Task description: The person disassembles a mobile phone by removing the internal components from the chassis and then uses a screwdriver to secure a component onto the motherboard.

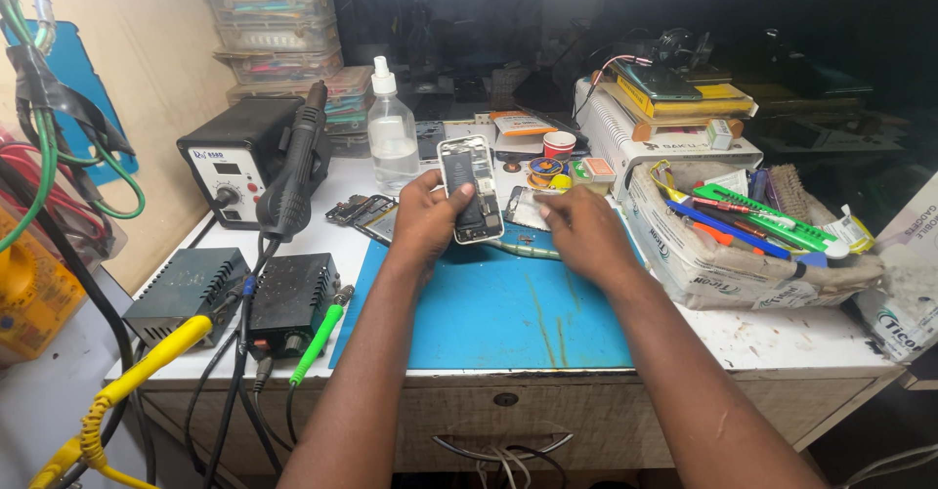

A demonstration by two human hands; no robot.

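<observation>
My left hand [428, 217] holds an opened smartphone [469, 184] upright above the blue work mat [489, 303], its insides and black battery facing me. My right hand [578, 230] rests palm down on the far edge of the mat, fingers reaching toward a loose phone part [528, 206] lying there. Whether those fingers pinch anything is hidden. Tweezers [523, 250] lie on the mat between my hands.
A hot-air station [239, 162] with its black handle stands at left, two black power boxes [244, 298] in front of it. A clear spray bottle [393, 137] sits behind the phone. A tool-filled box [743, 240] and stacked books are at right.
</observation>
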